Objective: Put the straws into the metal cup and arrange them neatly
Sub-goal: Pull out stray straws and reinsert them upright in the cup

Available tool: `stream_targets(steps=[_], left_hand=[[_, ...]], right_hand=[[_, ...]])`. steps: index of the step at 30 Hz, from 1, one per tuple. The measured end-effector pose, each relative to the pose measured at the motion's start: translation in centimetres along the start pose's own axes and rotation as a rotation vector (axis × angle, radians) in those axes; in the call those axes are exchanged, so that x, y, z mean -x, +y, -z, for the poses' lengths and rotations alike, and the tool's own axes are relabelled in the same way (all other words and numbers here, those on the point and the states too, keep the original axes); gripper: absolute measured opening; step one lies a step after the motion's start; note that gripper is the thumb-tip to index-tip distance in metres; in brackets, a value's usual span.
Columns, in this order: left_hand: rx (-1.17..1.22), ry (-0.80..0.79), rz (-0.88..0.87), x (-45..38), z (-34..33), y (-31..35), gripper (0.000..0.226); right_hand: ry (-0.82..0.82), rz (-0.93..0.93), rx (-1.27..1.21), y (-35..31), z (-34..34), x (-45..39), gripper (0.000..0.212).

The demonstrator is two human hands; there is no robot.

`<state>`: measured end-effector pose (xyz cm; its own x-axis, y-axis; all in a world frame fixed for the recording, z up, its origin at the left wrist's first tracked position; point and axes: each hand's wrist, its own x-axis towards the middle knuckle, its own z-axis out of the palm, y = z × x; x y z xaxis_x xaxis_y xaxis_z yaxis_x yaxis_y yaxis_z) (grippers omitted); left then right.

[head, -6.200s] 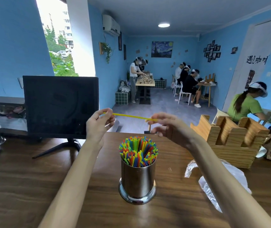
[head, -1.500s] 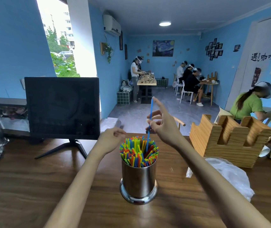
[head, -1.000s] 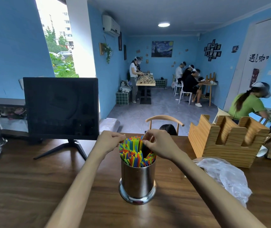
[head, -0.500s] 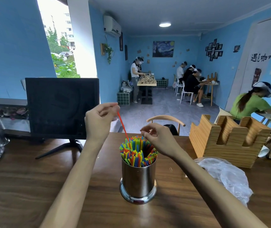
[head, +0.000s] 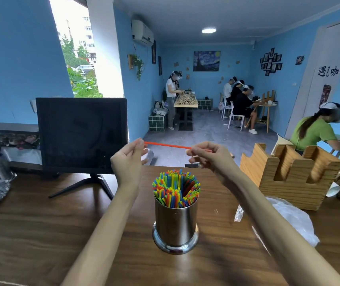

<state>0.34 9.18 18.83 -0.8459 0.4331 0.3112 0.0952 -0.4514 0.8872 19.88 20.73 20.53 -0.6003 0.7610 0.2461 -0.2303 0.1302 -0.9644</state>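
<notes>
Left hand [head: 128,159]: raised above the surface, its grip a pinch of thumb and fingertips on the left end of the red straw.
Right hand [head: 208,156]: raised at about the same height, fingers curled, its grip pinching the same straw near its right end; a short bit of the tip pokes out past the fingers.
Red straw [head: 166,145]: held level between the 2 hands, stretched nearly straight, in the air above and behind the cup.
Metal cup [head: 175,226]: upright on the surface, below both grips and between the 2 forearms, touched by neither hand.
Straws [head: 176,187]: a packed bundle of blue, green, yellow, red and orange ones standing in the cup, tips sticking up past the rim, a small gap showing right of the middle.
Surface [head: 41,234]: dark wood, carrying the cup.
Screen [head: 81,135]: dark, on a stand, left of the left grip and behind it.
Wooden holder [head: 288,176]: slotted, right of the right grip, on the surface.
Plastic bag [head: 288,217]: clear and crumpled, lying beneath the right forearm, right of the cup.
</notes>
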Motion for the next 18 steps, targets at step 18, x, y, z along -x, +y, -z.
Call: stream_targets(steps=[18], left_hand=[[-0.741,-0.421,0.167,-0.4,1.0,-4.6,0.019]], right_hand=[[0.181,0.458,0.434,0.3,-1.5,0.0,0.007]])
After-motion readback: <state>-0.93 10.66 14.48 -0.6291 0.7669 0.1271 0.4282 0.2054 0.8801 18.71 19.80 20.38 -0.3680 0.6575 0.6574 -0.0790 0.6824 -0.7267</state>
